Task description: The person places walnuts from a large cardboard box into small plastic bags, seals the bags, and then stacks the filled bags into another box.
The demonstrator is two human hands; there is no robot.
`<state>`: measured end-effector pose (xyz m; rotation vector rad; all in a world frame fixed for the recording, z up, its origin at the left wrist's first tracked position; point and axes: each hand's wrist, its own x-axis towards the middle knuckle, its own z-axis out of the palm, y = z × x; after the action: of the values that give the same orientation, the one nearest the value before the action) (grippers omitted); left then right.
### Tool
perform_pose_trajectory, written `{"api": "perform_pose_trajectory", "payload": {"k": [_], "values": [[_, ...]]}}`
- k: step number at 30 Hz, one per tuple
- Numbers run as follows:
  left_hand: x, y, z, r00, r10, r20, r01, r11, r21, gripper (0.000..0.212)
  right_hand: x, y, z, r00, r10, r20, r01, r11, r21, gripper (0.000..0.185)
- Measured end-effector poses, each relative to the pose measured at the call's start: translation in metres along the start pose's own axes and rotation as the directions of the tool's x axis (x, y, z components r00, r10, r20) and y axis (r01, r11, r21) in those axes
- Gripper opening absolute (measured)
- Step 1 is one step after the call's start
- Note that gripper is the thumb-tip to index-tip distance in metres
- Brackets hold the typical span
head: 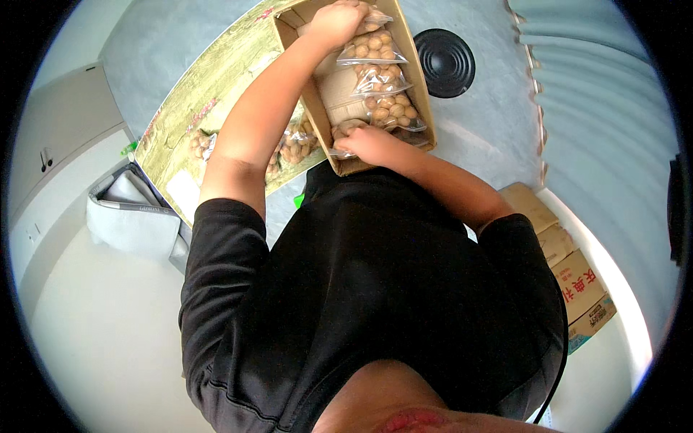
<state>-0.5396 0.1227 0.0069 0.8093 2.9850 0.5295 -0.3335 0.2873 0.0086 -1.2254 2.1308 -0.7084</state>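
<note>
An open cardboard box [425,111] stands before me with a row of clear plastic bags of walnuts along its right side. My left hand [338,23] reaches to the far end, its fingers curled against a bag [377,20]; the frame's top edge partly hides its grip. In the near left corner, my right hand [367,143] has its fingers closed on another plastic bag [342,153], mostly covered by the hand. Between my hands lie a bag of walnuts [373,47], a second bag [381,78] and a third bag [395,110], overlapping. Bare cardboard shows along the box's left side.
Left of the box, a wood-patterned board [178,116] bears bagged walnuts [296,143] and a smaller bag [201,145]. A round black ridged disc [445,63] lies to the right on the grey marbled surface [487,124]. Cardboard boxes [576,281] stand by the curtain [601,119].
</note>
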Motion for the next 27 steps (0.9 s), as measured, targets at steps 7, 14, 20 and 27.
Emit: {"api": "perform_pose_trajectory", "payload": {"k": [7,14,20,27], "values": [[-0.004,0.007,0.003,0.999,0.022,-0.041,-0.017,0.992,0.121,0.017,0.002,-0.02,0.001,0.986,-0.163,-0.037,0.153,0.969,-0.197,0.017],[-0.008,0.022,0.024,0.989,-0.104,-0.107,0.098,0.994,-0.057,0.023,0.001,-0.015,-0.013,0.979,-0.039,0.201,0.05,0.998,-0.048,0.02],[-0.093,-0.019,-0.018,0.679,-0.555,-0.479,0.275,0.799,-0.535,0.021,0.01,0.002,-0.039,0.997,0.06,-0.055,-0.057,0.997,0.06,0.019],[-0.343,-0.034,-0.038,0.326,-0.863,-0.386,0.697,0.495,-0.519,0.021,0.05,0.065,-0.138,0.795,-0.037,-0.606,-0.248,0.891,-0.38,0.038]]}}
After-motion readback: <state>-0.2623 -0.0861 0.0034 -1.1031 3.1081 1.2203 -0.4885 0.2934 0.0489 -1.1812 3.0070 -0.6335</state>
